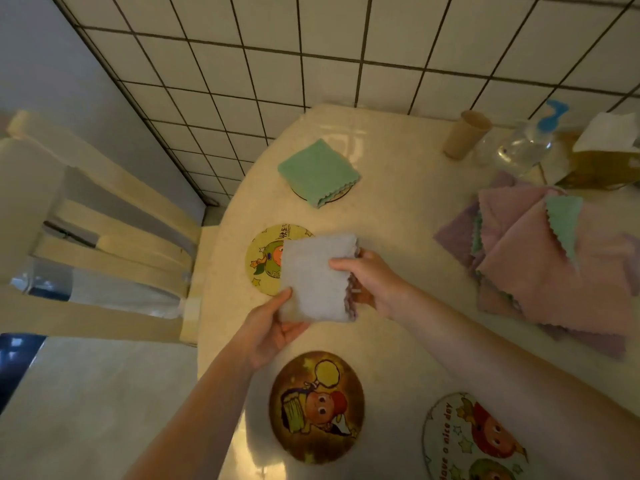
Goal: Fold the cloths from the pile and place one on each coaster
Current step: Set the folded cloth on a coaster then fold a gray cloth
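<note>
A yellow coaster (265,259) is partly covered by a folded grey cloth (317,278) that is held above the table (398,209) between both hands. Its lower left corner is gripped by the left hand (268,329), thumb on top and fingers curled beneath. Its right edge is pinched by the right hand (372,280). Farther back, a folded green cloth (318,171) is seen on another coaster (341,195). The pile (554,261) lies to the right, well apart from the hands.
</note>
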{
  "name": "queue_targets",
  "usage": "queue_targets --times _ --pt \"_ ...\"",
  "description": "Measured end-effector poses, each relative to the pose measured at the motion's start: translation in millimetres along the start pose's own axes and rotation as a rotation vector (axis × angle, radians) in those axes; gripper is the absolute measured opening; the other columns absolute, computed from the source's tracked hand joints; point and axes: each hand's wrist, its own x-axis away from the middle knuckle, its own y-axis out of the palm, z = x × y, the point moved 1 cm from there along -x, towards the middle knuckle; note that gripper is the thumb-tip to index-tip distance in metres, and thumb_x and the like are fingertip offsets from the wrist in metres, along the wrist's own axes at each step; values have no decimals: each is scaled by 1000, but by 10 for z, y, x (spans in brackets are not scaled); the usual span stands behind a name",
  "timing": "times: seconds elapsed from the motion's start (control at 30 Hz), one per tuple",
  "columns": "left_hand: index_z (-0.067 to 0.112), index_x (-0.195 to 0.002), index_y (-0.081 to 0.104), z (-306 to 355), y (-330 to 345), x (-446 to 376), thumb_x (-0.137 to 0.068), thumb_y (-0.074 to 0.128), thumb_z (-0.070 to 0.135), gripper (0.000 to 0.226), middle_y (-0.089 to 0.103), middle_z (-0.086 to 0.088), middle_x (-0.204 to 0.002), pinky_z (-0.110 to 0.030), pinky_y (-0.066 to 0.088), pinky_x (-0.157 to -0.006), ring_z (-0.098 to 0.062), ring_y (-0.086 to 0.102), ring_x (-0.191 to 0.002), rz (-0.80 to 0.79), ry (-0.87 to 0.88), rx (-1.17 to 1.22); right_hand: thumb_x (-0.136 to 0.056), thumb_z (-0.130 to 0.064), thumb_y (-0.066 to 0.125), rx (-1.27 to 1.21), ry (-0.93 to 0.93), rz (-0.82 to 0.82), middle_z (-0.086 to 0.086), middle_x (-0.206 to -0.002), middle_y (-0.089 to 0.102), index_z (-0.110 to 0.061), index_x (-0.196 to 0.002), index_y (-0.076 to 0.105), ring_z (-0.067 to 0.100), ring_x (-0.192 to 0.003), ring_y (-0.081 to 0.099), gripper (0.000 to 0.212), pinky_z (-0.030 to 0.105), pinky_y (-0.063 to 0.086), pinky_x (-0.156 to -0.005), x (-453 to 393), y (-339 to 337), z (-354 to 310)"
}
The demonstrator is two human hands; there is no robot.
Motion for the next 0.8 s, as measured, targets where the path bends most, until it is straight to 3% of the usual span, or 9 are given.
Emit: queue_targets --times 0.1,0.2,0.27,0.43,0.53,0.63,0.7,0.8 --pt "2 -107 62 438 -208 -102 -85 67 16 26 65 -17 -113 -42 56 -86 -28 64 -98 133 179 -123 -85 -23 64 15 -3 51 3 -95 67 -17 -109 60 18 -81 64 25 31 54 -68 -177 205 -66" --pt "10 -86 64 833 -270 -189 -86 68 18 8 66 -7 -91 -32 55 -72 -20 63 -84 229 343 -401 -86 -32 62 12 49 143 1 -95 66 -18 -105 62 17 -84 64 23 29 53 -69 -409 333 -25" --pt "16 -85 67 1022 -277 -307 -87 67 19 4 66 -1 -87 -28 51 -68 -18 62 -82 276 438 -564 -85 -32 63 46 50 231 2 -96 67 -18 -103 63 20 -88 65 23 30 53 -70 -575 388 72" --pt "19 -99 69 1187 -386 -678 -85 70 20 14 68 0 -99 -35 51 -88 -20 62 -94 383 512 -867 -83 -24 65 142 50 348 7 -82 69 -17 -85 59 26 -79 71 10 29 53 -55 -817 457 309" --pt "15 -111 67 1166 -421 -711 -85 68 21 26 65 -4 -109 -38 49 -93 -22 60 -97 431 586 -979 -83 -24 66 182 34 383 8 -79 69 -19 -73 55 28 -76 71 15 34 57 -58 -851 480 332" --pt "8 -123 58 1012 -412 -606 -89 62 16 36 50 -15 -129 -41 40 -102 -32 50 -115 512 936 -1363 -84 -26 65 264 19 393 7 -73 67 -18 -70 54 28 -73 71 20 39 60 -65 -851 490 335" --pt "10 -133 51 784 -378 -547 -93 56 25 43 44 -13 -140 -45 31 -109 -36 37 -131 402 1132 -1644 -82 -28 66 326 -5 401 9 -70 69 -17 -68 54 29 -71 70 21 44 59 -71 -866 476 352" --pt "17 -146 33 463 -404 -570 -96 35 47 59 27 -6 -155 -44 17 -117 -31 16 -144 265 1034 -1910 -81 -27 67 342 -35 403 13 -74 71 -17 -67 54 29 -71 70 21 45 58 -74 -869 443 381"
